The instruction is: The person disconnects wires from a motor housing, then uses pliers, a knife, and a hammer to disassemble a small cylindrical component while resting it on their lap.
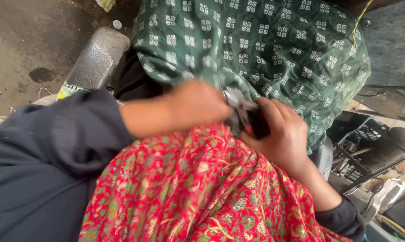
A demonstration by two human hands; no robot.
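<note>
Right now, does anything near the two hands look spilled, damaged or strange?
A dark stain marks the grey concrete floor at upper left, like a dried spill. Otherwise nothing stands out: the right hand grips metal pliers with red handles, and the blurred left hand touches the green patterned cloth above the red floral fabric.

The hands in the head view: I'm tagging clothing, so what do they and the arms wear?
Both hands, left and right, are bare: no gloves or rings visible. Each arm has a dark, loose long sleeve, pushed back from the wrist, leaving the forearms uncovered.
</note>
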